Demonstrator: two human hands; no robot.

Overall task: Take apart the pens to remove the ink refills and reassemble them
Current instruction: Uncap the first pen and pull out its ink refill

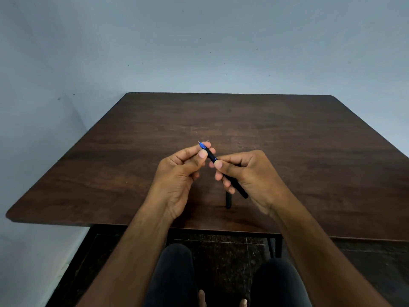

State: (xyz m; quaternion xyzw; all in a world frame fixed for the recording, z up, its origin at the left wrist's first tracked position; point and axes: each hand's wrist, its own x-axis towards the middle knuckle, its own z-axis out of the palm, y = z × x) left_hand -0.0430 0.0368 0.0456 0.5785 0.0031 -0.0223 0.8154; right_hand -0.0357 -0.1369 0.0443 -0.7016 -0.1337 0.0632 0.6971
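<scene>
The black pen [234,183] runs half hidden inside the right hand [250,176] — a second dark piece [228,201] below shows only its end.

Dark wood-grain table [287,129] with rounded far corners, set against a pale blue-grey wall [199,41] (lightly speckled). Dark speckled tiled floor [221,247] lies beneath.

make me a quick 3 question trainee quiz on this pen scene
1. True or false: both hands hold the same pen.
2. Which hand pinches the blue tip end? A) left B) right
3. Fill in: a second black piece lies on the ____, under the right hand.

Key:
1. True: the left hand and right hand both grip the black pen.
2. A: left fingers pinch beside the blue tip.
3. Table: the black piece rests on the wooden table.
</scene>
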